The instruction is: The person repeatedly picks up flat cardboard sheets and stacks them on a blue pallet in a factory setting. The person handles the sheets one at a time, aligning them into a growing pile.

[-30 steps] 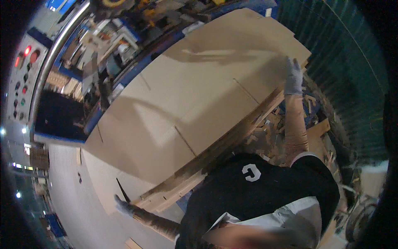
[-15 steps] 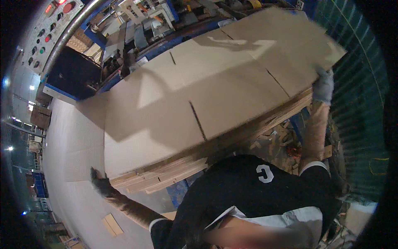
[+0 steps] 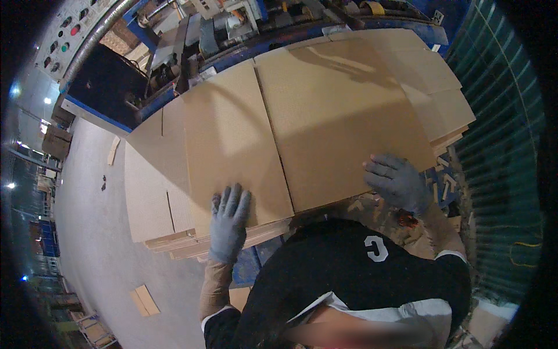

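Note:
A brown cardboard box blank lies folded on top of a stack of flat cardboard sheets. Its two upper panels meet along a narrow dark seam left of the middle. My left hand, in a grey glove, lies flat near the front edge of the left panel, fingers stretched and slightly apart. Over the front right edge of the wider panel is my right hand, also gloved, with its fingers extended and gripping nothing. The stack's lower layers stick out on both sides.
Behind the stack runs a blue machine with rollers and metal parts. A control panel with buttons is at the upper left. Cardboard scraps litter the right side, beside a green corrugated wall. One cardboard piece lies on the floor.
Both hands have come inward from the ends of the wide, spread-out blank and let go of it. Its end panels now lie folded over the middle.

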Tool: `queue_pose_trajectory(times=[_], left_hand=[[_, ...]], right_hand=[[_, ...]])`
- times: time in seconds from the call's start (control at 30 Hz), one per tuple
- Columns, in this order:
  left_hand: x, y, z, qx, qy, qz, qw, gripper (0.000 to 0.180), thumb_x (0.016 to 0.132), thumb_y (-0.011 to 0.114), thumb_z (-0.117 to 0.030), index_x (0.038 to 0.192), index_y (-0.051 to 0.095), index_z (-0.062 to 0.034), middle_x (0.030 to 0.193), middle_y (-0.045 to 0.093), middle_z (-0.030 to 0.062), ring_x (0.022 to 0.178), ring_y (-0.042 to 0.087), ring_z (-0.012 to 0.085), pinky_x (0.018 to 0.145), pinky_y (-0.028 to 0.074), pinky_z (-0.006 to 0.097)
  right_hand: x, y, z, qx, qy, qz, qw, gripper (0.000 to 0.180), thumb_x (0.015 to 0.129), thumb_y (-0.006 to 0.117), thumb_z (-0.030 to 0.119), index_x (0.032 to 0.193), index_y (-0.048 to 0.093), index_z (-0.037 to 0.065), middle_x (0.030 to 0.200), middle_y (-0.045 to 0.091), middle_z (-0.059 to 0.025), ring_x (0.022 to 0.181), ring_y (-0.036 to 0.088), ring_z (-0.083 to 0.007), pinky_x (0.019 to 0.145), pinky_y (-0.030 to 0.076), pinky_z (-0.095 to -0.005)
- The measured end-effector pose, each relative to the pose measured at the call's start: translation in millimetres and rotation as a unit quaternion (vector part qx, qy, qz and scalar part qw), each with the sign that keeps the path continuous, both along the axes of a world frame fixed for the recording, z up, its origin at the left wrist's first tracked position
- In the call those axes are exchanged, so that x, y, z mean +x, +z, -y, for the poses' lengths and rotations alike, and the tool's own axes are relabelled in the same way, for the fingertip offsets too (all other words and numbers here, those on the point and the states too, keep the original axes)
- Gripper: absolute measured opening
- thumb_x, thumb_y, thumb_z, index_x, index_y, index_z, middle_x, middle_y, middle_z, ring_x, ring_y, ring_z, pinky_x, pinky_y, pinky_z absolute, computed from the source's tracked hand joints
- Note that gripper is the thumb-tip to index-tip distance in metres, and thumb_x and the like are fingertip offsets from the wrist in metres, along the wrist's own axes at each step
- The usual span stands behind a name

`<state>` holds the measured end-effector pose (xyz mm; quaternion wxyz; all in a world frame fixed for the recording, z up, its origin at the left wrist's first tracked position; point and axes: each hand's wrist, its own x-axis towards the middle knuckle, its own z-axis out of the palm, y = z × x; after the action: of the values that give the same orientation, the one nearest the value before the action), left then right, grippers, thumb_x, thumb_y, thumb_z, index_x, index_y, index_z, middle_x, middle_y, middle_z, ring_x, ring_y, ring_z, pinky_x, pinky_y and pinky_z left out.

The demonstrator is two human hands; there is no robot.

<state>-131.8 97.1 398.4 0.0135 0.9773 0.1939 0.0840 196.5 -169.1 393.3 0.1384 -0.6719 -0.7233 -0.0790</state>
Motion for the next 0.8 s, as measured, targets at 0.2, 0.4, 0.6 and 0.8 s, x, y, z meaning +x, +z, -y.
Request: queue_pose_trajectory(times=[0.2, 0.4, 0.6, 0.8], left_hand=[[19.7, -1.5, -28.4, 0.022, -0.013, 0.015, 1.000, 0.056, 0.079, 0.051, 0.000, 0.134, 0.045, -0.0070, 0.140, 0.042, 0.0190, 0.129, 0.040, 0.0377, 0.108, 0.026, 0.055], [72.8, -16.1, -91.5, 0.064, -0.027, 0.090, 0.994, 0.061, 0.078, 0.060, -0.009, 0.137, 0.042, -0.0056, 0.141, 0.041, 0.0193, 0.130, 0.039, 0.0374, 0.109, 0.026, 0.052], [156.6, -5.3, -173.1, 0.091, 0.023, 0.131, 0.987, 0.065, 0.081, 0.064, -0.024, 0.139, 0.040, -0.0072, 0.140, 0.043, 0.0177, 0.128, 0.041, 0.0368, 0.108, 0.029, 0.051], [197.8, -15.2, -193.0, 0.131, 0.283, 0.120, 0.943, 0.085, 0.081, 0.064, -0.036, 0.146, 0.021, -0.0031, 0.146, 0.031, 0.0220, 0.136, 0.029, 0.0382, 0.107, 0.024, 0.057]], right_hand=[[41.5, -5.8, -32.6, -0.070, -0.006, 0.040, 0.997, 0.045, 0.087, 0.054, 0.042, 0.122, 0.057, 0.014, 0.135, 0.051, -0.0078, 0.127, 0.043, -0.0307, 0.107, 0.030, -0.0478], [112.6, 1.2, -98.6, -0.021, -0.024, 0.030, 0.999, 0.072, 0.079, 0.056, 0.062, 0.129, 0.052, 0.010, 0.139, 0.045, -0.0139, 0.129, 0.040, -0.0343, 0.110, 0.026, -0.0473], [161.1, 1.3, -180.6, -0.056, -0.148, 0.043, 0.986, 0.070, 0.083, 0.053, 0.060, 0.136, 0.047, 0.015, 0.144, 0.040, -0.0129, 0.129, 0.040, -0.0353, 0.109, 0.028, -0.0456], [153.7, -21.0, -223.1, 0.004, -0.316, 0.231, 0.920, 0.046, 0.092, 0.048, 0.040, 0.131, 0.050, 0.015, 0.140, 0.044, -0.0118, 0.123, 0.046, -0.0336, 0.103, 0.036, -0.0444]])
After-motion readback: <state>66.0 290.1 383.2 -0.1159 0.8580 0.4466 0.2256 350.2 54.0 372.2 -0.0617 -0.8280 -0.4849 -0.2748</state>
